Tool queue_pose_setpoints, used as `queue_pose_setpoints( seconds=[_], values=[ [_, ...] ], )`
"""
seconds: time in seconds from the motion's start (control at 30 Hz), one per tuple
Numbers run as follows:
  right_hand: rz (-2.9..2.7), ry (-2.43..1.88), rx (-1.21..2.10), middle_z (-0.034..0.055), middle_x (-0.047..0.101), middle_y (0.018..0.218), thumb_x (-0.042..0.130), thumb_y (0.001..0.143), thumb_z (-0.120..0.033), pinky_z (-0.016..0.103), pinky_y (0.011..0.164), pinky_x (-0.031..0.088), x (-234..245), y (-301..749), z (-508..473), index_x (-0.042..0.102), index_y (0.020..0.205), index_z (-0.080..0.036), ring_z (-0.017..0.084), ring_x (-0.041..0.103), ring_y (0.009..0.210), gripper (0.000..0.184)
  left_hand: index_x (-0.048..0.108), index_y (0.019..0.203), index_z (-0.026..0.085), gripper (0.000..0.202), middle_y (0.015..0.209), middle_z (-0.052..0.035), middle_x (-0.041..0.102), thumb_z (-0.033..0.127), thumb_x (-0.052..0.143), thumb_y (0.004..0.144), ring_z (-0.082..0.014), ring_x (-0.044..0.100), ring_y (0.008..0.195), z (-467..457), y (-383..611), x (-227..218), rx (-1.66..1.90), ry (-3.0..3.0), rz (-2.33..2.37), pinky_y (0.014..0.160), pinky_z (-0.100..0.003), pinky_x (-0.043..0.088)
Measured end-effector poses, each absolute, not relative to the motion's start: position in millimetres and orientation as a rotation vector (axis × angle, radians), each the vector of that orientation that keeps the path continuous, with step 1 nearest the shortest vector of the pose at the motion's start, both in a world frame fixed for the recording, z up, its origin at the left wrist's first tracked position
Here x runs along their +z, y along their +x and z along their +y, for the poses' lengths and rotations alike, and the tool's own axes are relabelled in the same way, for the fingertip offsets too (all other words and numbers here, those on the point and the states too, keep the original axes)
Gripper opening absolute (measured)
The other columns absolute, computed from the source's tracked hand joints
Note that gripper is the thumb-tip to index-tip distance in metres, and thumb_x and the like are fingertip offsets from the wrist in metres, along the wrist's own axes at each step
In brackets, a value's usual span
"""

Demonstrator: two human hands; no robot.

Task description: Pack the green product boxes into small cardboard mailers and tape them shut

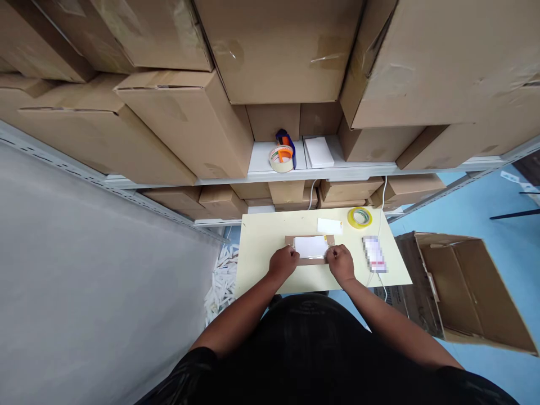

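Observation:
A small flat cardboard box (304, 261) lies on the pale yellow table in front of me. On top of it rests a white paper slip (311, 247) with a small yellow mark at its upper right corner. A shiny see-through strip, which looks like clear tape, shows past the slip's edges. My left hand (284, 262) is closed in a pinch at the strip's left end, by the box's left side. At the right end my right hand (341, 262) pinches likewise. The fingertips are partly hidden by the hands.
On the table (257, 247) are another white slip (329, 226), a yellow-rimmed tape roll (360, 217) and a phone (374, 253) with a cable. Behind, cardboard boxes fill the shelves, with a tape dispenser (286, 151) among them. An open carton (468, 287) stands at right.

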State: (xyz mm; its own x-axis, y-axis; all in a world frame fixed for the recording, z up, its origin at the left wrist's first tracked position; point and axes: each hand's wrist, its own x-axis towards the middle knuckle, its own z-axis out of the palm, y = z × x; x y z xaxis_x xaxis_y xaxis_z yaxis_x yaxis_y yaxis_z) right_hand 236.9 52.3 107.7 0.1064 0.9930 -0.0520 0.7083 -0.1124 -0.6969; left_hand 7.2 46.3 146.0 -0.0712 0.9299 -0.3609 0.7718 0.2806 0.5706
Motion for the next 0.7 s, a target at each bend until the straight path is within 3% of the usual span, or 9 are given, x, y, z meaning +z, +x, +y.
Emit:
queue_pose_setpoints(
  seconds=[0.17,0.3,0.47,0.57,0.7],
  values=[
    [-1.821,-2.016,0.54,0.0081,0.057,0.085,0.052,0.087,-0.029,0.037,0.082,0.041,97,231,59,0.056,0.069,-0.022,0.026,0.053,0.09,0.02,0.067,0.074,0.02,0.029,0.081,-0.0101,0.072,0.031,0.047,0.092,-0.0271,0.067,0.077,52,12,143,0.08,1.664,1.908,0.063,-0.032,0.04],
    [-1.749,-2.061,0.574,0.0084,0.056,0.092,0.055,0.083,-0.03,0.039,0.082,0.042,94,231,63,0.056,0.08,-0.023,0.028,0.054,0.093,0.008,0.067,0.08,0.02,0.025,0.084,-0.0107,0.072,0.033,0.05,0.091,-0.0286,0.068,0.081,56,10,143,-0.004,1.68,1.907,0.068,-0.034,0.044],
    [-1.386,-2.116,0.913,0.0112,0.06,0.108,0.064,0.075,-0.044,0.038,0.076,0.045,88,245,72,0.053,0.1,-0.022,0.027,0.059,0.091,0.035,0.063,0.106,0.02,0.03,0.112,-0.0134,0.068,0.044,0.06,0.089,-0.0305,0.065,0.106,52,1,141,0.182,1.629,2.036,0.083,-0.037,0.048],
    [-1.331,-2.07,1.226,0.0034,0.063,0.091,0.064,0.076,-0.053,0.035,0.07,0.044,85,256,77,0.054,0.091,-0.024,0.024,0.061,0.079,0.035,0.055,0.122,0.018,0.045,0.126,-0.0157,0.061,0.048,0.062,0.09,-0.0288,0.061,0.117,45,-3,130,0.316,1.499,2.032,0.089,-0.036,0.048],
    [-1.375,-1.965,1.3,-0.004,0.061,0.075,0.064,0.075,-0.055,0.033,0.068,0.043,86,267,80,0.053,0.082,-0.025,0.021,0.058,0.07,0.032,0.055,0.125,0.016,0.042,0.124,-0.0146,0.064,0.047,0.055,0.096,-0.0244,0.064,0.111,41,4,119,0.412,1.286,1.925,0.091,-0.033,0.048]
  ],
)
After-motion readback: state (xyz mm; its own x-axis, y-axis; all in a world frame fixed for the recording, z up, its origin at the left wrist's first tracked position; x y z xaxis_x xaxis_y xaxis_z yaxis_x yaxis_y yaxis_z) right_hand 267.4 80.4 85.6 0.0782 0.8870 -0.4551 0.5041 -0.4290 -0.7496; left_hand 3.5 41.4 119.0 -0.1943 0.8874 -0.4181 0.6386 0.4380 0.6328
